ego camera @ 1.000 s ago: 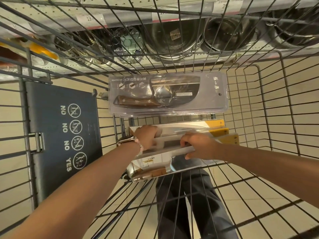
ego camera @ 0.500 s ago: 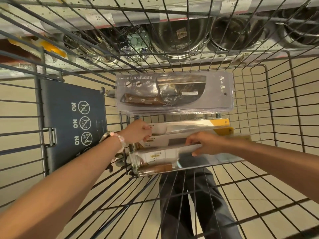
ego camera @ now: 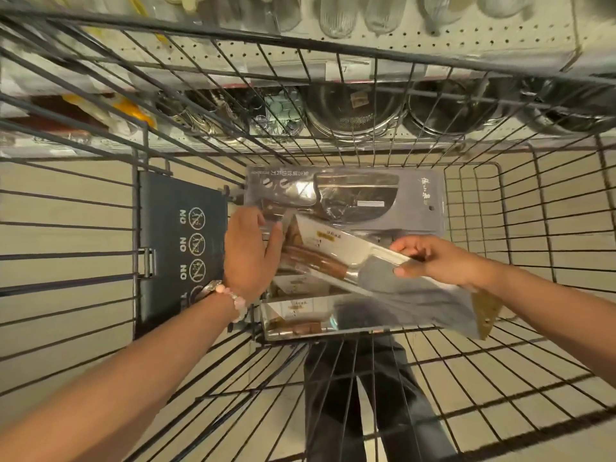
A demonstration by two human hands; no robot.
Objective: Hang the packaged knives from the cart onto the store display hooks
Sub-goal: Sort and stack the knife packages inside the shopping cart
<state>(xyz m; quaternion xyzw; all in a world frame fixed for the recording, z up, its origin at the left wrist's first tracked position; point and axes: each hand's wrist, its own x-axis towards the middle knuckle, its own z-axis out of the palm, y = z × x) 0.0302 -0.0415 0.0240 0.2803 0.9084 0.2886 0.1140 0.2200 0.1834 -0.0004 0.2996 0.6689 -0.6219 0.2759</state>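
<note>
A clear-packaged knife [ego camera: 336, 253] with a wooden handle and a yellow card end is tilted above the wire cart [ego camera: 500, 201], lifted off the stack. My right hand [ego camera: 433, 260] pinches its blade end. My left hand [ego camera: 248, 253] presses flat against its handle end, fingers spread. Behind it lies a grey-carded cleaver package [ego camera: 353, 195]. Below, another boxed knife [ego camera: 300, 320] rests on the cart floor, with more packages partly hidden under the lifted one.
A dark fold-down child-seat flap [ego camera: 176, 228] with "NO" symbols stands at the cart's left. Beyond the cart rim, a pegboard shelf [ego camera: 433, 41] holds steel bowls and strainers [ego camera: 353, 108] and glassware. The person's dark trousers [ego camera: 366, 405] show through the cart floor.
One knife package has come up off the stack and tilted, its card end swinging toward the lower right. Both hands rose with it; the view shifted up toward the shelves.
</note>
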